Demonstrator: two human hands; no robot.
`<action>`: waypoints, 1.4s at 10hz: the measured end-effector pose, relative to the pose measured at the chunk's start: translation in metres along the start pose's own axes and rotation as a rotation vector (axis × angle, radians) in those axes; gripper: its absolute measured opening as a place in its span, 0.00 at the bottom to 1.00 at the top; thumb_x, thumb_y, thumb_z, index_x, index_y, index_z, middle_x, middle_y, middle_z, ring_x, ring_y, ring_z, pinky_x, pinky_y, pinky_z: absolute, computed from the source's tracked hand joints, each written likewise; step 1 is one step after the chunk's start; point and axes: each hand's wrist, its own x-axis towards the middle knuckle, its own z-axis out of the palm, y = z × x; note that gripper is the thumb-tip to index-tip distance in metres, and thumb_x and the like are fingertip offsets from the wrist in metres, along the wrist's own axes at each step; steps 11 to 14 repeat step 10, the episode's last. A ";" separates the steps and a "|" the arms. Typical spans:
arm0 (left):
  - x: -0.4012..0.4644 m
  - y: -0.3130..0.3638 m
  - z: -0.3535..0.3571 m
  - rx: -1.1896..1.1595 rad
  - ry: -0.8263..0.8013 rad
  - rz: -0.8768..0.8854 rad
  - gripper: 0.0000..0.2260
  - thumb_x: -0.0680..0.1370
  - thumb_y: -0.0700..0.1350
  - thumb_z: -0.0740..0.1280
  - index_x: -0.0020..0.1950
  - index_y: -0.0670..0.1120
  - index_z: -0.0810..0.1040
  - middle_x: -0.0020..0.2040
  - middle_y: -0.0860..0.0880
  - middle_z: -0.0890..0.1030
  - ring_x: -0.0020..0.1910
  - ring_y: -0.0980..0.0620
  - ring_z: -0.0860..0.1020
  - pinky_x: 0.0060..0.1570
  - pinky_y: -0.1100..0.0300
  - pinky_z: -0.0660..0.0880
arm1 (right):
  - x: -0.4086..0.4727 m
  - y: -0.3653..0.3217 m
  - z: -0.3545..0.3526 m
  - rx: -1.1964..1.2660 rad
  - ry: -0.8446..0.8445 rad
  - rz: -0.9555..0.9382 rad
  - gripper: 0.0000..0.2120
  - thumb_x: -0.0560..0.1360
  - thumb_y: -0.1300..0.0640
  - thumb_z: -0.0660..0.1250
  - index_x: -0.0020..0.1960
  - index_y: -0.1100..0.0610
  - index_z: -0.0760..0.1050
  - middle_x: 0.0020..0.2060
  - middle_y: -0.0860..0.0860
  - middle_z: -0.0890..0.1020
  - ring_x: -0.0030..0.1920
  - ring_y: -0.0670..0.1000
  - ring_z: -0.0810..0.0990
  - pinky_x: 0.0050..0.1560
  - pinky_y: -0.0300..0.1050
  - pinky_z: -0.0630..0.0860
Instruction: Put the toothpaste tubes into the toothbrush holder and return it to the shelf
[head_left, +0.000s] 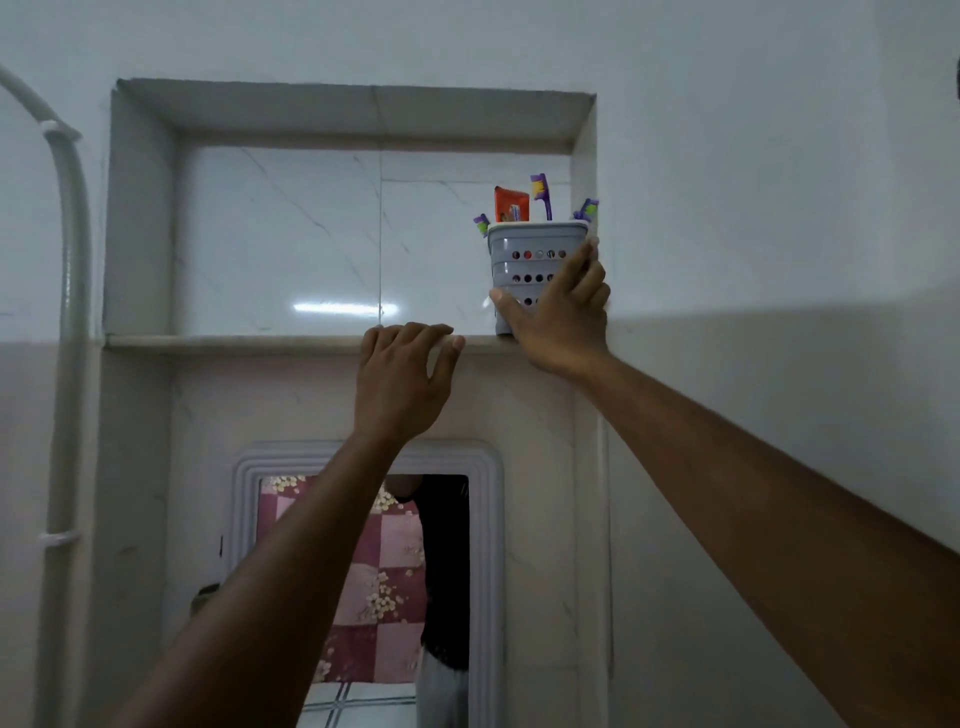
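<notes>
A grey perforated toothbrush holder (522, 270) stands upright at the right end of the stone shelf (234, 341), inside a tiled wall niche. An orange toothpaste tube (511, 204) and purple toothbrushes (542, 195) stick out of its top. My right hand (563, 312) wraps the holder's front and right side, thumb on its lower left corner. My left hand (402, 374) rests with curled fingers on the shelf's front edge, left of the holder, holding nothing.
The niche's right wall (584, 171) sits close against the holder. A white pipe (70, 312) runs down the left wall. Below the shelf hangs a framed mirror (363, 587) reflecting a person and a pink patterned cloth.
</notes>
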 end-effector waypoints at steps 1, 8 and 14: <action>0.000 0.001 -0.001 0.013 -0.007 -0.003 0.21 0.87 0.61 0.57 0.68 0.53 0.83 0.64 0.52 0.85 0.66 0.48 0.78 0.74 0.48 0.64 | -0.009 0.006 0.002 -0.077 -0.059 -0.012 0.60 0.82 0.29 0.65 0.88 0.62 0.32 0.85 0.63 0.52 0.82 0.64 0.59 0.82 0.60 0.64; -0.001 0.006 -0.021 -0.075 -0.142 -0.064 0.24 0.86 0.62 0.57 0.74 0.50 0.79 0.71 0.49 0.81 0.75 0.46 0.73 0.80 0.46 0.61 | -0.041 0.024 -0.007 0.072 0.065 -0.086 0.43 0.82 0.39 0.73 0.86 0.59 0.60 0.77 0.61 0.68 0.76 0.62 0.72 0.69 0.51 0.75; -0.028 0.015 -0.051 -0.260 -0.109 -0.111 0.25 0.86 0.63 0.59 0.75 0.50 0.77 0.74 0.49 0.78 0.75 0.47 0.73 0.76 0.44 0.68 | -0.076 0.024 -0.019 0.193 0.181 -0.116 0.34 0.83 0.38 0.71 0.80 0.59 0.73 0.75 0.57 0.75 0.74 0.58 0.75 0.71 0.52 0.76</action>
